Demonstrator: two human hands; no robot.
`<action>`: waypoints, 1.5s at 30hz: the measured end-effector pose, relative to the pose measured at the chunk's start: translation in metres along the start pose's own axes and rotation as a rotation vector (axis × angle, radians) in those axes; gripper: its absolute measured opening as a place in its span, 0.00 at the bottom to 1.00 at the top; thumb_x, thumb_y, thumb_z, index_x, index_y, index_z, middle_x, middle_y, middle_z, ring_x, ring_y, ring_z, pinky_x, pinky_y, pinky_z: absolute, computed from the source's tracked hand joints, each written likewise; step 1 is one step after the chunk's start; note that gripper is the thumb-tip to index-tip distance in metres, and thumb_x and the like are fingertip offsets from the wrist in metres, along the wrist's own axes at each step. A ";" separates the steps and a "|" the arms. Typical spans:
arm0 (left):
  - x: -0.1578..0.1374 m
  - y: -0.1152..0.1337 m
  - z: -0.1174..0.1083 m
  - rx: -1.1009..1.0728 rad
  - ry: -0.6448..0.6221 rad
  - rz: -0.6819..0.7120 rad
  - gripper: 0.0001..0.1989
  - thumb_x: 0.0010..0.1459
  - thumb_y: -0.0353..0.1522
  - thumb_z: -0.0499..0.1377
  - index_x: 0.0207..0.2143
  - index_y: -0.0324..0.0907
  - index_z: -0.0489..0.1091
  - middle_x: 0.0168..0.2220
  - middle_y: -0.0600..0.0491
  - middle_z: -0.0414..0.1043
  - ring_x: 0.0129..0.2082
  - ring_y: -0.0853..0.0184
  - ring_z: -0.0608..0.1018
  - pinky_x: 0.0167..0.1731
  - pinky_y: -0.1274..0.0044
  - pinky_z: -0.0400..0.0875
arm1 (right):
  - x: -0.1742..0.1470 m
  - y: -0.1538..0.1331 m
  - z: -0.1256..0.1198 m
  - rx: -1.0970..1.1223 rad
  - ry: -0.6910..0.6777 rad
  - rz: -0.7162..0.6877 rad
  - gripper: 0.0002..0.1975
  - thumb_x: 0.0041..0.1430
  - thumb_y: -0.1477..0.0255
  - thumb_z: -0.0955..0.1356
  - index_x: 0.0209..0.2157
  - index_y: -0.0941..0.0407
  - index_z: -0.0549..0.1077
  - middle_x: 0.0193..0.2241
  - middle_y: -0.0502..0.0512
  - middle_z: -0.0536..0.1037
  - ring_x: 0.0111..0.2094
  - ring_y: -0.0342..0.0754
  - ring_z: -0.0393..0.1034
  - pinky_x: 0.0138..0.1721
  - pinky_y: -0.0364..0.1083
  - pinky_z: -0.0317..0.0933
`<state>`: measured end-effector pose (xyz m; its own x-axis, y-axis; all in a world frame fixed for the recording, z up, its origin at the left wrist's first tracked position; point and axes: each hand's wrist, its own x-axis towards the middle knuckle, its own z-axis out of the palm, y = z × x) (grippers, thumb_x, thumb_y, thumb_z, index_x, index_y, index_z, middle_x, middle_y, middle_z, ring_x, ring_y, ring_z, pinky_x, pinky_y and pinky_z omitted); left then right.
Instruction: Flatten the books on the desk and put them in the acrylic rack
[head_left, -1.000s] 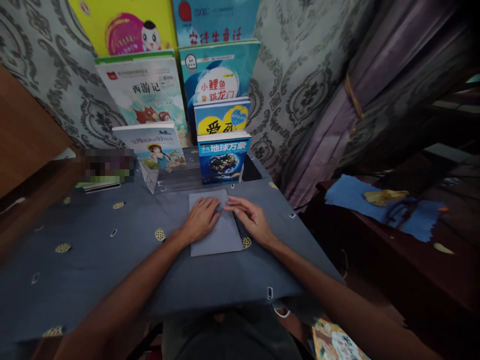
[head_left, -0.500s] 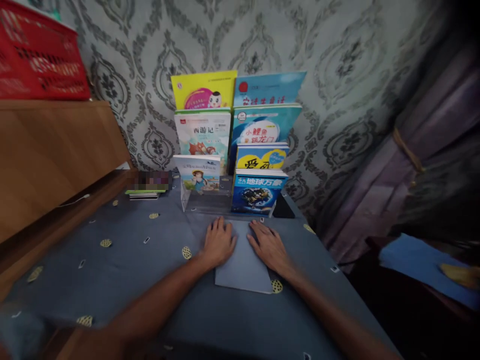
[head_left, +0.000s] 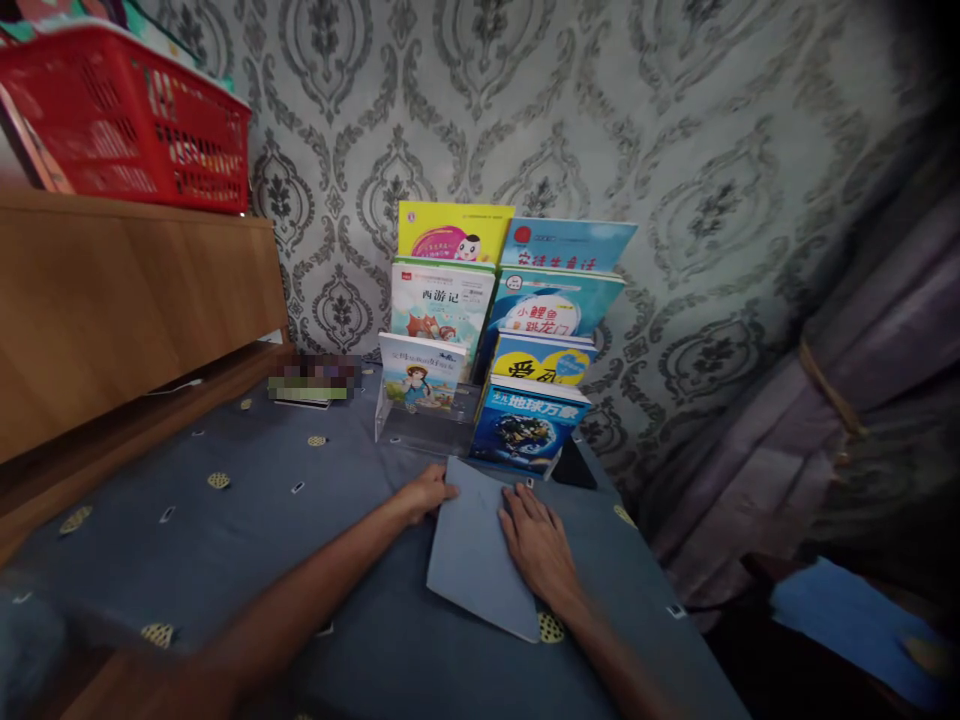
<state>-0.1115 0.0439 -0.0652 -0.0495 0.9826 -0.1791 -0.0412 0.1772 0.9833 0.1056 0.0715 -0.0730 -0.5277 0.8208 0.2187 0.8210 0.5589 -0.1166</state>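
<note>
A thin book with a plain blue-grey cover [head_left: 480,555] lies on the cloth-covered table, its left side tipped up a little. My left hand [head_left: 426,492] pinches its upper left edge, thumb on the cover and fingers underneath. On the right edge of the cover rests my right hand [head_left: 536,540], fingers stretched out flat. Just beyond the book is a clear stepped book rack [head_left: 427,432]. Picture books stand in its tiers, among them a dark blue book with a globe [head_left: 525,430] and a white-topped book showing a child in a hat [head_left: 420,380].
At the left is a wooden cabinet [head_left: 135,320] with a red plastic basket [head_left: 187,140] on it. A small stack of books [head_left: 311,385], partly blurred, lies at the back left. A curtain [head_left: 750,450] hangs at the right, above a blue cloth [head_left: 855,620].
My left hand has gone from lying flat on the cover to gripping its left edge, and that side has risen. My right hand stays on the book. The view has shifted.
</note>
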 end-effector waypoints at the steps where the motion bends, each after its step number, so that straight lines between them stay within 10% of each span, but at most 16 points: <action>1: 0.001 -0.002 -0.001 -0.032 -0.047 -0.030 0.21 0.49 0.35 0.67 0.46 0.39 0.71 0.27 0.55 0.73 0.27 0.65 0.76 0.29 0.75 0.72 | 0.000 0.001 0.001 0.017 0.008 0.003 0.25 0.69 0.68 0.57 0.61 0.62 0.68 0.65 0.69 0.66 0.66 0.60 0.60 0.64 0.60 0.54; 10: -0.004 0.005 -0.010 -0.252 -0.230 -0.016 0.33 0.39 0.45 0.74 0.47 0.40 0.74 0.35 0.51 0.77 0.28 0.70 0.77 0.30 0.80 0.71 | -0.002 0.012 -0.007 0.670 0.153 0.185 0.39 0.61 0.52 0.64 0.66 0.62 0.59 0.55 0.70 0.76 0.55 0.64 0.72 0.54 0.61 0.65; 15: -0.011 0.018 -0.022 -0.373 -0.343 0.083 0.33 0.42 0.41 0.76 0.49 0.40 0.74 0.41 0.47 0.79 0.34 0.67 0.80 0.38 0.78 0.73 | -0.008 0.004 -0.026 1.294 -0.183 0.211 0.38 0.51 0.44 0.71 0.53 0.59 0.73 0.26 0.54 0.79 0.22 0.47 0.70 0.20 0.43 0.62; 20: -0.019 0.039 -0.054 -0.199 -0.417 0.094 0.30 0.44 0.43 0.75 0.48 0.40 0.75 0.38 0.49 0.78 0.30 0.70 0.78 0.29 0.82 0.69 | -0.006 -0.010 -0.042 1.510 -0.346 0.160 0.29 0.48 0.49 0.75 0.45 0.56 0.77 0.25 0.51 0.76 0.23 0.43 0.68 0.17 0.38 0.60; 28: -0.036 0.084 -0.101 0.117 -0.251 0.276 0.30 0.50 0.48 0.69 0.50 0.39 0.74 0.35 0.52 0.75 0.27 0.72 0.72 0.24 0.82 0.65 | 0.038 -0.043 -0.055 1.318 -0.084 -0.140 0.29 0.55 0.49 0.69 0.50 0.55 0.77 0.45 0.59 0.79 0.38 0.53 0.74 0.30 0.50 0.77; 38: -0.040 0.100 -0.122 0.207 0.147 0.490 0.19 0.49 0.41 0.66 0.41 0.40 0.74 0.38 0.51 0.78 0.40 0.62 0.77 0.39 0.73 0.74 | 0.082 -0.074 -0.062 0.849 0.254 -0.363 0.16 0.68 0.62 0.58 0.38 0.54 0.72 0.31 0.55 0.76 0.37 0.53 0.73 0.43 0.51 0.69; 45: -0.048 0.132 -0.121 0.249 0.344 0.790 0.15 0.56 0.39 0.63 0.43 0.40 0.73 0.40 0.50 0.77 0.42 0.63 0.78 0.42 0.72 0.76 | 0.102 -0.090 -0.096 0.788 0.481 -0.500 0.15 0.70 0.67 0.57 0.47 0.56 0.72 0.43 0.60 0.79 0.45 0.54 0.73 0.49 0.51 0.66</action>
<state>-0.2355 0.0133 0.0692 -0.2698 0.7592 0.5923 0.3477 -0.4968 0.7952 -0.0014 0.0931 0.0531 -0.4838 0.4383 0.7575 0.0678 0.8817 -0.4669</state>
